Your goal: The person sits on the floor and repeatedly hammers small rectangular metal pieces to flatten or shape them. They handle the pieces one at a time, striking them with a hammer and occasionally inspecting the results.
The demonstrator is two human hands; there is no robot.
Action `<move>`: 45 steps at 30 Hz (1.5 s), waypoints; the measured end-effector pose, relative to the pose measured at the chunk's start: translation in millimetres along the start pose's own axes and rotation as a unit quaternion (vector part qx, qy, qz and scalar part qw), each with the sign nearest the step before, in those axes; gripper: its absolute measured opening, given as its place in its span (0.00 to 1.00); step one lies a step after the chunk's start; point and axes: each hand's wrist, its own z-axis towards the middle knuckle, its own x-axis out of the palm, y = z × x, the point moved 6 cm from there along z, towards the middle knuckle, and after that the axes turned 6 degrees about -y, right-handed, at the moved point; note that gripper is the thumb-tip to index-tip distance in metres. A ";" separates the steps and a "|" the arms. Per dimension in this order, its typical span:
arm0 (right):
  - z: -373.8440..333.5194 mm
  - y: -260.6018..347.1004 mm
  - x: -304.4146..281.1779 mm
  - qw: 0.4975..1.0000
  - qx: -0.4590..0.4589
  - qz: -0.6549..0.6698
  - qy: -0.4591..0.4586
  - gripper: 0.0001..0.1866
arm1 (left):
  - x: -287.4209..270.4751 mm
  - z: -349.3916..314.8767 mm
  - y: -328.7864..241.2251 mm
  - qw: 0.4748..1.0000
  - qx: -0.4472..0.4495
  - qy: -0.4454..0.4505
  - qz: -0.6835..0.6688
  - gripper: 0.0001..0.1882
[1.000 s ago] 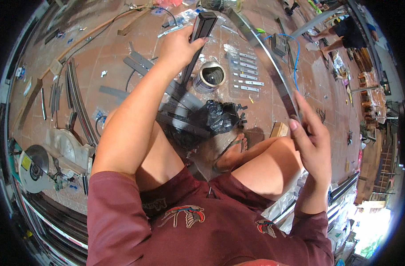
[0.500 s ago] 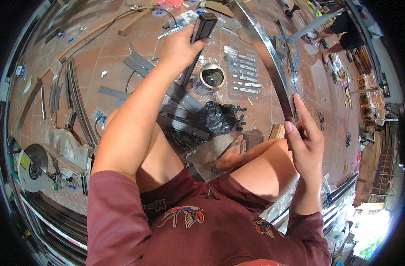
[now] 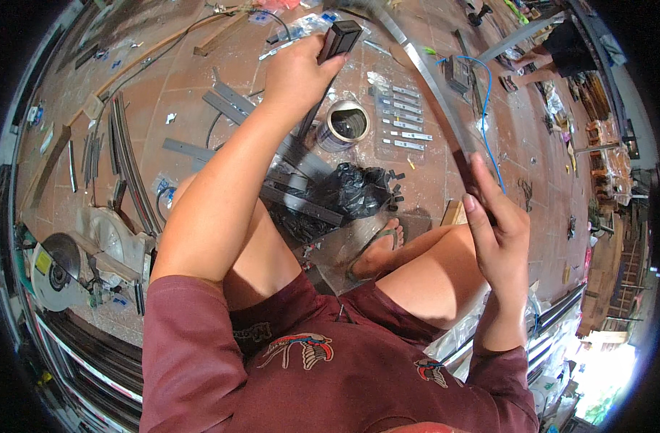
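Note:
My left hand (image 3: 295,78) is closed around a dark metal profile (image 3: 342,36), gripping it near its squared upper end; the lower part runs down behind an open tin can (image 3: 328,137). On the right, my right hand (image 3: 501,231) pinches the near end of a long, shiny metal profile (image 3: 432,88) between thumb and fingers. That profile slants away to the upper left and looks bowed in this view; its far end is blurred. Below the can, a black plastic bag (image 3: 355,191) lies between my legs beside dark flat bars (image 3: 301,206).
Several small metal fittings (image 3: 408,124) lie in a row on the tiled floor. A blue cable (image 3: 485,101) curves past a dark block (image 3: 457,74). At left are a circular saw (image 3: 54,270) and loose dark strips (image 3: 124,159). Another person's legs (image 3: 535,65) show at upper right.
The long profile in my right hand has turned slightly and now shows a narrower face. My left hand keeps its grip on the dark profile, nearly in place.

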 end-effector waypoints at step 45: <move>-123.2 -87.8 132.1 0.951 0.219 0.028 0.216 0.20 | -27.7 -7.0 -28.4 0.960 -0.051 -0.033 -0.273 0.14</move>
